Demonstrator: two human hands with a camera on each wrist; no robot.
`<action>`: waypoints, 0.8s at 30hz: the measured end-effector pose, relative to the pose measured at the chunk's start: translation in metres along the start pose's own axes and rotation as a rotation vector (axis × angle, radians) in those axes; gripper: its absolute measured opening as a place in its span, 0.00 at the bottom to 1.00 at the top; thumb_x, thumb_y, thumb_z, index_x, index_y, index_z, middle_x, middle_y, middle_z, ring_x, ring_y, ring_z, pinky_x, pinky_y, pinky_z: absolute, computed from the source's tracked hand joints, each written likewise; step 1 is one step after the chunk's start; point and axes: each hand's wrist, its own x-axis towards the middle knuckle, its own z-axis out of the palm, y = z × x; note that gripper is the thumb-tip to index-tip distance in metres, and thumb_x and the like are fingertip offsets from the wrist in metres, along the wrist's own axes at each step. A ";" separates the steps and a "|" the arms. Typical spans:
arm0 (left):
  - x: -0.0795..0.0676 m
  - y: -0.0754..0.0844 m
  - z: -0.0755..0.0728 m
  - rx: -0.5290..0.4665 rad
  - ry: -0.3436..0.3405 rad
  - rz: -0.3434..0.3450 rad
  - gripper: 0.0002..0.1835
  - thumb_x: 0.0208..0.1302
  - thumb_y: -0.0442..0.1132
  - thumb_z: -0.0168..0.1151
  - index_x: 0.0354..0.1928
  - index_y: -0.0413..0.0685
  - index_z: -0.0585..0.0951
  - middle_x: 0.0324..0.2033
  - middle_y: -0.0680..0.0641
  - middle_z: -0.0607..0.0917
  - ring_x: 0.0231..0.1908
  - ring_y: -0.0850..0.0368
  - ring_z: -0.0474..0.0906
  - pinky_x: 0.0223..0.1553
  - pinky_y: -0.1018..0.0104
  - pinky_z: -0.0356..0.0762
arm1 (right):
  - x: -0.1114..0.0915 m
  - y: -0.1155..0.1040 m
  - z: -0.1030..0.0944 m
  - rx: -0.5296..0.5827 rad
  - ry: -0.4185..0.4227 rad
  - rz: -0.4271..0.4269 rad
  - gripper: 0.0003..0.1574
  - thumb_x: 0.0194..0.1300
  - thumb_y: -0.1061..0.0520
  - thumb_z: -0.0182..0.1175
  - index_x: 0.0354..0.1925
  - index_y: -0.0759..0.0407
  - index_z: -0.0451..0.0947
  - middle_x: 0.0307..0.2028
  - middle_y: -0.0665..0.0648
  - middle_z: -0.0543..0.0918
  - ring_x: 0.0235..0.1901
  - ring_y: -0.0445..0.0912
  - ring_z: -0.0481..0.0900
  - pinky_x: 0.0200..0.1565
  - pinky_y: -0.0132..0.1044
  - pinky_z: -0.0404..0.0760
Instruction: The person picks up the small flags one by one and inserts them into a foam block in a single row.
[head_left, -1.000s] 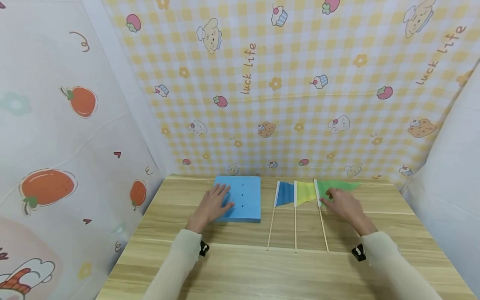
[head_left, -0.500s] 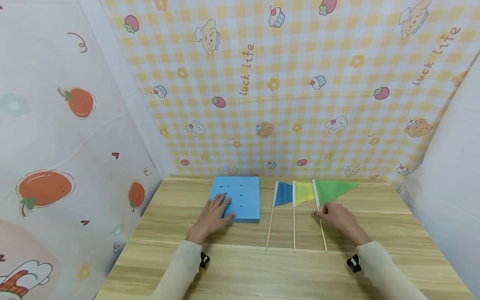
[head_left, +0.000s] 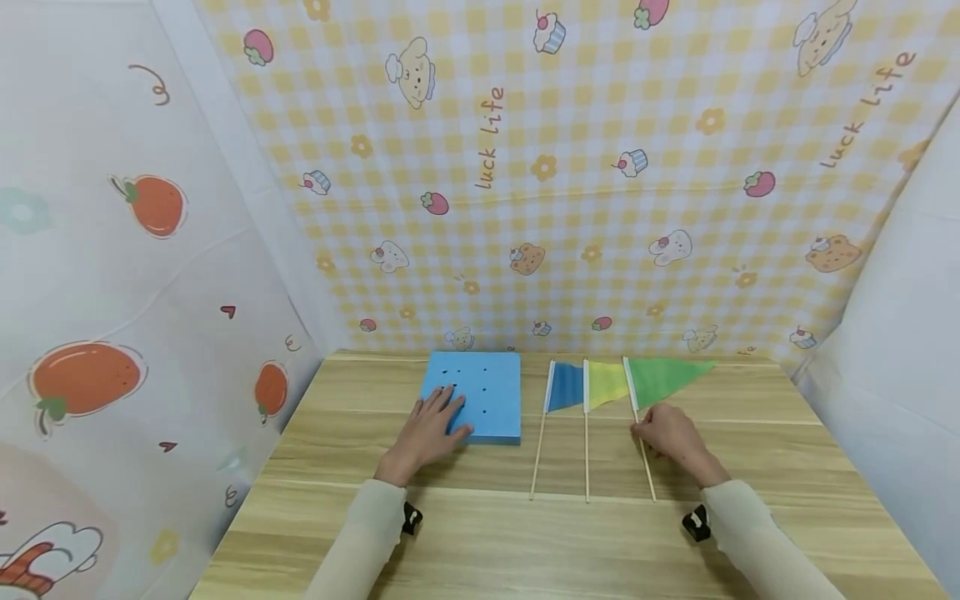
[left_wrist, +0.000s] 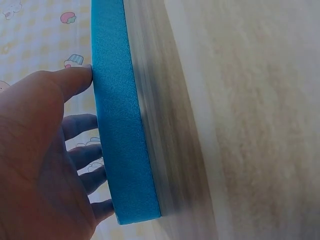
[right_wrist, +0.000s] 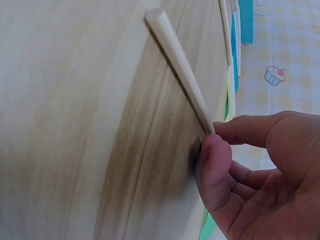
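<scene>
A square blue foam block (head_left: 501, 398) with several small holes lies at the back of the table, left of centre. My left hand (head_left: 426, 433) rests on its near left part, fingertips touching the top and covering some holes. In the left wrist view the fingers spread along the block's edge. To the right, my right hand (head_left: 673, 433) pinches the wooden stick of the green pennant flag (head_left: 663, 379) between thumb and forefinger, just below the cloth. The stick (right_wrist: 182, 70) still lies along the tabletop. A yellow flag (head_left: 607, 385) and a blue flag (head_left: 567, 387) lie beside it.
The wooden table (head_left: 525, 550) ends at a checked cloth backdrop (head_left: 570, 208) behind the block and flags. White cloth walls stand at the left (head_left: 187, 400) and right (head_left: 900, 375). The flags' sticks point toward the near edge.
The right hand has come down from the green cloth to the stick and now pinches it. The left hand has slid slightly nearer on the block, uncovering more holes.
</scene>
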 end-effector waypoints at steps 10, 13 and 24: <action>-0.001 0.001 0.000 0.002 -0.010 -0.009 0.35 0.80 0.56 0.59 0.80 0.45 0.69 0.83 0.37 0.61 0.84 0.35 0.52 0.81 0.29 0.49 | 0.000 -0.001 0.001 0.096 0.010 0.031 0.19 0.67 0.62 0.66 0.19 0.64 0.79 0.17 0.57 0.84 0.15 0.43 0.83 0.21 0.37 0.87; -0.001 0.000 -0.001 0.000 -0.014 -0.008 0.35 0.80 0.56 0.58 0.80 0.45 0.69 0.83 0.37 0.60 0.84 0.35 0.51 0.81 0.29 0.48 | 0.000 -0.002 0.000 0.115 0.009 0.021 0.18 0.67 0.63 0.65 0.20 0.65 0.80 0.17 0.58 0.84 0.15 0.43 0.83 0.22 0.37 0.87; -0.002 0.000 -0.002 0.001 -0.008 0.014 0.35 0.81 0.54 0.58 0.80 0.44 0.69 0.83 0.36 0.60 0.83 0.33 0.52 0.80 0.28 0.48 | 0.000 -0.003 0.000 0.168 0.013 0.013 0.12 0.68 0.63 0.64 0.28 0.70 0.84 0.21 0.58 0.85 0.19 0.44 0.85 0.24 0.38 0.88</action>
